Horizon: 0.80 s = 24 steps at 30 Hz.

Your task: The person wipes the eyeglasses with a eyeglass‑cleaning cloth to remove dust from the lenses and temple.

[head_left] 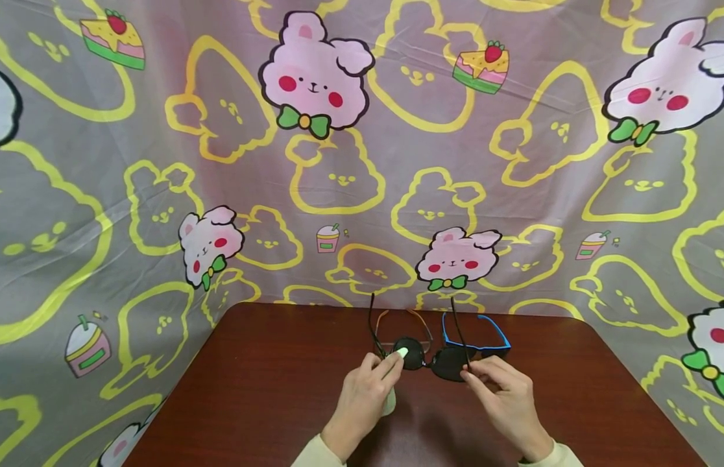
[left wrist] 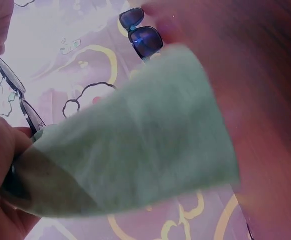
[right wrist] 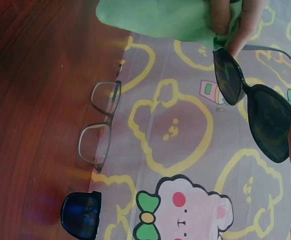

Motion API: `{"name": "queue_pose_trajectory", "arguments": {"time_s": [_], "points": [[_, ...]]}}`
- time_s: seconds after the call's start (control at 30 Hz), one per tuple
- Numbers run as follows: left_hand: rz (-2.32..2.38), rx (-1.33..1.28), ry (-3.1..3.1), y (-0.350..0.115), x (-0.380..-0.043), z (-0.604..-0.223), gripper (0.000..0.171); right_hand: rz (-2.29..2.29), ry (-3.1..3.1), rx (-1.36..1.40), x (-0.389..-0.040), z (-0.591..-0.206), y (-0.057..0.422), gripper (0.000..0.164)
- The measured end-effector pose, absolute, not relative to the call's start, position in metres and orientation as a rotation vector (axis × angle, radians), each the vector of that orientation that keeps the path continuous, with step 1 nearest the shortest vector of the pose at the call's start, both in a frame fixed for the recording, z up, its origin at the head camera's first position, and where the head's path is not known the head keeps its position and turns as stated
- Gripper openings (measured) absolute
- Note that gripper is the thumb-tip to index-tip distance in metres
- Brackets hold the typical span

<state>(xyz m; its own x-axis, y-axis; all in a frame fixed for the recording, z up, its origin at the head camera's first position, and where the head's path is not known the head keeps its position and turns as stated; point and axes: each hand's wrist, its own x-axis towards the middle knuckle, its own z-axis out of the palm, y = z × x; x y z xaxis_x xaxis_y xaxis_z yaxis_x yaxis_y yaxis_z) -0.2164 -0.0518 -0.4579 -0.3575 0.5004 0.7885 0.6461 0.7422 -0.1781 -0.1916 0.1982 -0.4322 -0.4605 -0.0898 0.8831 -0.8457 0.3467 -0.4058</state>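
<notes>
Black sunglasses (head_left: pixel 449 366) with round dark lenses are held up above the table, temples pointing away. My left hand (head_left: pixel 363 394) pinches a pale green cloth (head_left: pixel 390 403) against the left lens. In the left wrist view, the cloth (left wrist: pixel 145 140) hangs down loosely from the fingers and hides part of the sunglasses. With thumb and fingers, my right hand (head_left: pixel 506 397) grips the other end of the frame near the temple hinge. The right wrist view shows both dark lenses (right wrist: pixel 273 122), with the cloth (right wrist: pixel 155 17) at the far end.
Behind the held pair, clear eyeglasses (right wrist: pixel 110 120) with brownish temples lie on the dark red-brown table (head_left: pixel 251 389). To their right are sunglasses with blue temples (head_left: pixel 494 349) and dark lenses (right wrist: pixel 80 215). A cartoon-patterned curtain (head_left: pixel 338 175) surrounds the table's back and sides.
</notes>
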Motion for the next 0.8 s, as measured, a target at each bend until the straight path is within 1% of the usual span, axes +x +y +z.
{"name": "queue_pose_trajectory", "arguments": {"time_s": [0.07,0.1,0.17,0.3,0.33,0.47,0.8], "points": [[-0.204,-0.846,-2.008,-0.0521,-0.2168,-0.4578,0.037,1.18,-1.809,0.827,-0.1904,-0.4301,0.1964,0.039],[-0.202,-0.838,-1.989,-0.0522,-0.2173,-0.4577,0.031,1.178,-1.812,0.829,-0.1903,-0.4298,0.1959,0.039],[-0.196,-0.821,-1.953,-0.0524,-0.2184,-0.4569,0.029,1.178,-1.821,0.83,-0.1901,-0.4301,0.1952,0.039],[-0.216,-0.807,-1.926,-0.0526,-0.2185,-0.4556,0.034,1.174,-1.843,0.825,-0.1908,-0.4328,0.1951,0.037],[-0.226,-0.808,-1.926,-0.0527,-0.218,-0.4555,0.03,1.174,-1.848,0.82,-0.1907,-0.4334,0.1951,0.036],[-0.255,-0.809,-1.91,-0.053,-0.2166,-0.4556,0.027,1.168,-1.847,0.81,-0.1905,-0.4335,0.1949,0.036],[-0.242,-0.827,-1.969,-0.0509,-0.2141,-0.4553,0.026,1.18,-1.778,0.818,-0.1918,-0.4357,0.1957,0.037]]}}
